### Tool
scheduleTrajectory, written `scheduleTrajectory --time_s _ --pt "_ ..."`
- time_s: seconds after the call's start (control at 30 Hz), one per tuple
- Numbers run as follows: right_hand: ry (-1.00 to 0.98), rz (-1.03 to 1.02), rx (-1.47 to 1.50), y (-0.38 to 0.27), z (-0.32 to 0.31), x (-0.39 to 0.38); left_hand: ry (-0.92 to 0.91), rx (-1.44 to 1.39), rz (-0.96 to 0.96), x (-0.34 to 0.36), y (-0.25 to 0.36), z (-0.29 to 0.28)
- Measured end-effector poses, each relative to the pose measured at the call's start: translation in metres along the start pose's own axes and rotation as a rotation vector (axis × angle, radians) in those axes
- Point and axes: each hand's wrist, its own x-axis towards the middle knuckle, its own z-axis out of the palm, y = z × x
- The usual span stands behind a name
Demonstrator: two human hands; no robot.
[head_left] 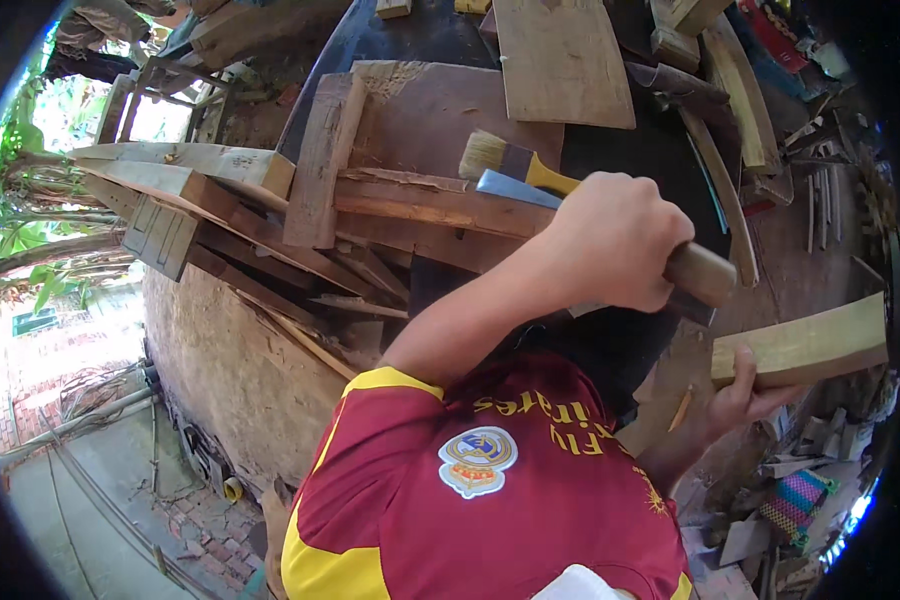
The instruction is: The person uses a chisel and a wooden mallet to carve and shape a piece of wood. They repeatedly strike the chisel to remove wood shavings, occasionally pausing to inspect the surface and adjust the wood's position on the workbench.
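Note:
My left hand (pixel 620 235) is closed around a wooden handle (pixel 703 268) that sticks out to the right. A flat blue-grey blade (pixel 515 188) and a pale-bristled brush (pixel 485 153) with a yellow handle lie in line with this fist; I cannot tell whether the brush is held. Both are over a reddish-brown wooden bar (pixel 420 208). At the right, my right hand (pixel 745 390) grips a pale, slightly curved board (pixel 800 338) from below, thumb on its near face.
Timber beams (pixel 220 175) are stacked at the left. Planks (pixel 565 65) and a brown board (pixel 425 110) lie across the top. Wood offcuts and a woven multicoloured item (pixel 795 505) are at the lower right. A rough earthen surface (pixel 200 370) and outdoor greenery show left.

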Motion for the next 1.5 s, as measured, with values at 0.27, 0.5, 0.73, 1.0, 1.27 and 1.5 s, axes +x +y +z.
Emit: scheduleTrajectory --time_s 0.27,0.5,0.73,1.0,1.27,1.5 --pt "-0.109 -0.045 -0.09 0.011 -0.009 -0.002 0.094 -0.099 0.003 0.004 0.007 -0.017" --pt "-0.11 -0.087 -0.045 -0.008 0.005 -0.001 0.196 -0.228 0.018 0.004 0.002 -0.024" --pt "-0.119 -0.125 -0.019 -0.02 0.007 0.009 0.262 -0.304 0.033 0.001 0.004 -0.031" --pt "-0.141 -0.128 -0.005 -0.046 0.019 0.02 0.28 -0.363 0.043 -0.005 0.001 -0.039" --pt "-0.273 -0.299 0.161 -0.07 0.017 0.06 0.358 -0.447 0.064 -0.005 -0.002 -0.046" --pt "-0.321 -0.345 0.209 -0.087 0.027 0.056 0.365 -0.456 0.066 -0.004 -0.004 -0.047"
